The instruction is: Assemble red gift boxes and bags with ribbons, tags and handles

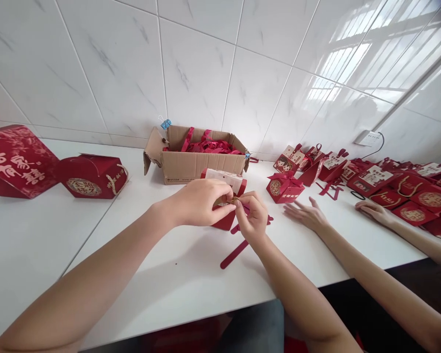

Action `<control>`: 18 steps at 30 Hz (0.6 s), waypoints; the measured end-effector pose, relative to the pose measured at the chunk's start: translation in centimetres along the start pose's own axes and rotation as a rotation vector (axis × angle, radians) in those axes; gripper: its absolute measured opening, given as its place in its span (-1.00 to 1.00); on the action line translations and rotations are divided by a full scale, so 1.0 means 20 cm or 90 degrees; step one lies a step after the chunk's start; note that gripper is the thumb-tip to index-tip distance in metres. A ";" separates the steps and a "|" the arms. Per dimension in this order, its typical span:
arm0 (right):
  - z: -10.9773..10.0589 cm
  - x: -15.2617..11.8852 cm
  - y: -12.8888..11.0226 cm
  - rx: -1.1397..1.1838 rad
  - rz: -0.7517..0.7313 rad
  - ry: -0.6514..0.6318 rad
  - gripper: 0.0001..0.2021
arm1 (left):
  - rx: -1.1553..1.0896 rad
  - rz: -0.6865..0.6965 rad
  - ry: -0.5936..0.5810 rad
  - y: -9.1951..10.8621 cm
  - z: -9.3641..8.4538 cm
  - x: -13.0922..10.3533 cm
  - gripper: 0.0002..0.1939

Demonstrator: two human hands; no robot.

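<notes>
My left hand (209, 202) and my right hand (253, 213) meet over a red gift box (224, 223) on the white table. Fingertips of both hands are pinched together on a small gold-coloured piece at the box's top; its shape is too small to make out. A white printed label (226, 180) shows on the box behind my left hand. Much of the box is hidden by my hands. A dark red ribbon strip (234, 255) lies on the table just in front of it.
Behind stands an open cardboard box (202, 166) of red ribbons. Red boxes (91, 177) stand at left. A bow-tied box (284, 187) and many gift boxes (375, 179) are at right. Another person's hands (310, 215) rest on the table (150, 299).
</notes>
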State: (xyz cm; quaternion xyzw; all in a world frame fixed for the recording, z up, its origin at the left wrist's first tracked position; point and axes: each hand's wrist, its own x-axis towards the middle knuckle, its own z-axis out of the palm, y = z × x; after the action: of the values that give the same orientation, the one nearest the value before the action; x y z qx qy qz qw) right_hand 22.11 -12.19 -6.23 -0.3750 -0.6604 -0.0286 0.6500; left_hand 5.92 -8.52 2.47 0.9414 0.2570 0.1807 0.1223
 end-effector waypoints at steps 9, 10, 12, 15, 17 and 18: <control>0.01 -0.01 0.02 -0.055 -0.095 0.006 -0.88 | -0.063 -0.057 -0.008 -0.01 -0.02 0.00 -0.71; 0.01 -0.01 0.03 -0.047 -0.102 0.001 -0.87 | -0.074 -0.058 -0.015 -0.02 -0.03 0.00 -0.72; 0.01 -0.02 0.03 -0.032 -0.115 -0.011 -0.85 | -0.094 -0.054 -0.028 -0.03 -0.04 0.00 -0.72; 0.00 -0.03 0.03 -0.023 -0.120 -0.035 -0.85 | -0.106 -0.051 -0.043 -0.04 -0.06 -0.01 -0.71; 0.00 -0.03 0.03 -0.007 -0.094 -0.050 -0.87 | -0.106 -0.051 -0.056 -0.04 -0.07 -0.02 -0.71; -0.01 -0.02 0.03 0.017 -0.067 -0.060 -0.89 | -0.112 -0.048 -0.067 -0.04 -0.08 -0.02 -0.71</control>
State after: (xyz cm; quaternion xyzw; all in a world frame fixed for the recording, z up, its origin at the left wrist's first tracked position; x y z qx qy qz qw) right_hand 22.50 -12.05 -6.92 -0.3322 -0.7094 -0.0364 0.6206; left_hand 4.65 -7.89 3.47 0.9250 0.2685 0.1481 0.2244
